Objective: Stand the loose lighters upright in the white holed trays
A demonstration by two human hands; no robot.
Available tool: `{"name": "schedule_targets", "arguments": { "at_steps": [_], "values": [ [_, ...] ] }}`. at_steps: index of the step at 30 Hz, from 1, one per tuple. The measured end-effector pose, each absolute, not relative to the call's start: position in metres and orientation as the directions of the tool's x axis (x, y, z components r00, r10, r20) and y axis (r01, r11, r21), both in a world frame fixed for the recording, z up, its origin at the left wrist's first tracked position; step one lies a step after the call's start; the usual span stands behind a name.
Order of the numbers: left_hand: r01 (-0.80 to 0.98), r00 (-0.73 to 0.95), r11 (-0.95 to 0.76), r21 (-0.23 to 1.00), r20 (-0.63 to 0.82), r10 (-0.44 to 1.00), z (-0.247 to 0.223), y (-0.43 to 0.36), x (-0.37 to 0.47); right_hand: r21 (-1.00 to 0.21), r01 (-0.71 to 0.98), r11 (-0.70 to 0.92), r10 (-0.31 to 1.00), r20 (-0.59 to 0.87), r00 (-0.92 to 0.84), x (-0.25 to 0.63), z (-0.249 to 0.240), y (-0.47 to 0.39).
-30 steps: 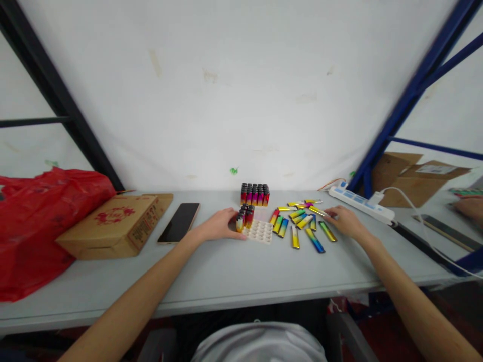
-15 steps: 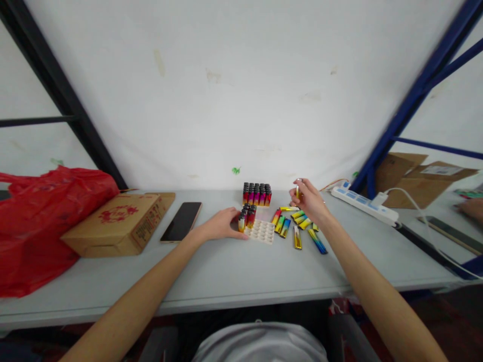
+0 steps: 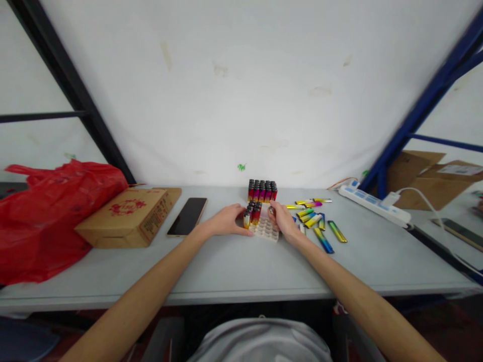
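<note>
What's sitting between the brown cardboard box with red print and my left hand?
A flat, black-screened phone lies on the grey table between the box and your left hand, as the head view shows.

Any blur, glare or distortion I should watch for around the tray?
Head view: light even, shadows faint, no strong glare on the phone; wide-angle stretch likely, black post leaning outward; tray cups slightly soft, partly hidden by the right hand.
</note>
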State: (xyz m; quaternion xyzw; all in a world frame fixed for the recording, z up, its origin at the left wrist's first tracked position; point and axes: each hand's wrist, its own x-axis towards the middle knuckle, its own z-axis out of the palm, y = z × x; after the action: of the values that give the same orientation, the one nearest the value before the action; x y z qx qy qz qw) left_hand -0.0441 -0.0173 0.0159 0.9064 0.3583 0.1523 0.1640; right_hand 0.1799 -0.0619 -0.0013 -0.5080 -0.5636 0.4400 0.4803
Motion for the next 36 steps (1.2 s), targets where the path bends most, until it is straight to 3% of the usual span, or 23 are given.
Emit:
{"name": "schedule_targets", "arguments": {
  "at_steps": [17, 36],
  "values": [
    [0.593, 0.711, -0.705, 0.388, 0.157, 0.685, 0.0147, -0.0155, -0.0445, -0.998, 0.055, 0.013, 1.0, 0.015, 0.022, 0.179, 0.0019, -0.0622],
    [0.59, 0.714, -0.702, 0.399, 0.149, 0.685, 0.0148, -0.0155, -0.0451, -0.971, 0.21, 0.111, 0.994, 0.112, -0.005, 0.1814, 0.0034, -0.0641]
  ]
}}
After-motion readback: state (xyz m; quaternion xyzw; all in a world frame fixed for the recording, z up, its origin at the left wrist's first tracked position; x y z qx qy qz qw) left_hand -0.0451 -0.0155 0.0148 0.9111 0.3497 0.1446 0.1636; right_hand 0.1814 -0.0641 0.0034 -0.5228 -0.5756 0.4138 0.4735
